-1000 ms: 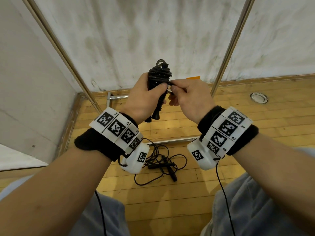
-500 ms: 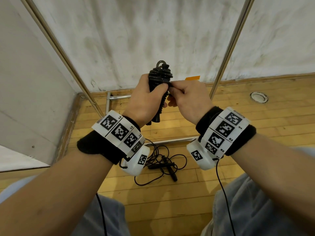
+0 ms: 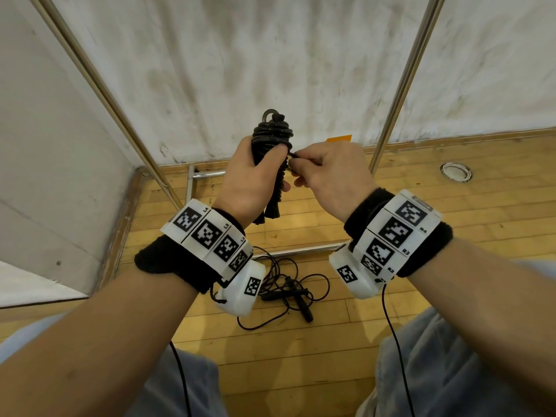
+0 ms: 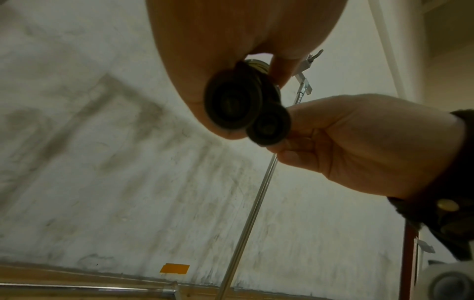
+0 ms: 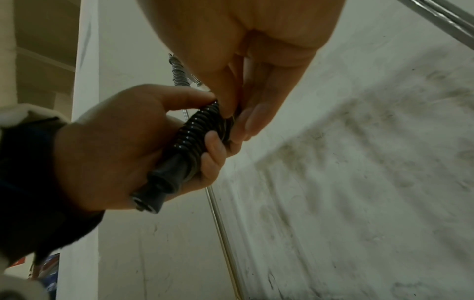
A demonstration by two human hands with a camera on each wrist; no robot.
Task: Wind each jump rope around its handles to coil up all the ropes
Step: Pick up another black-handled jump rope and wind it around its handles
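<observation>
Little has moved since the earlier frames: both hands stay raised at centre frame, and the right fingertips have crept in closer against the coil. Head view: left hand (image 3: 251, 179) clenched round the wound jump rope (image 3: 272, 136), bundle upright, a small loop standing proud at its top; right hand (image 3: 326, 173) just beside it, pinching the last short rope end (image 3: 293, 155) at the coil's side. Second jump rope (image 3: 288, 291), lower centre on the wooden floor (image 3: 451, 212), lies loose and tangled, handles crossed, untouched. Left wrist view: two round handle butts (image 4: 246, 113) seen end-on at upper centre, side by side, the left palm wrapped about them, the right hand closed at centre right. Right wrist view: ribbed black windings (image 5: 197, 130) run diagonally through the left fist; right fingertips (image 5: 231, 105) press at their upper end. Judgement: first rope nearly secured, tail being tucked under a turn; second rope remains to be coiled.
</observation>
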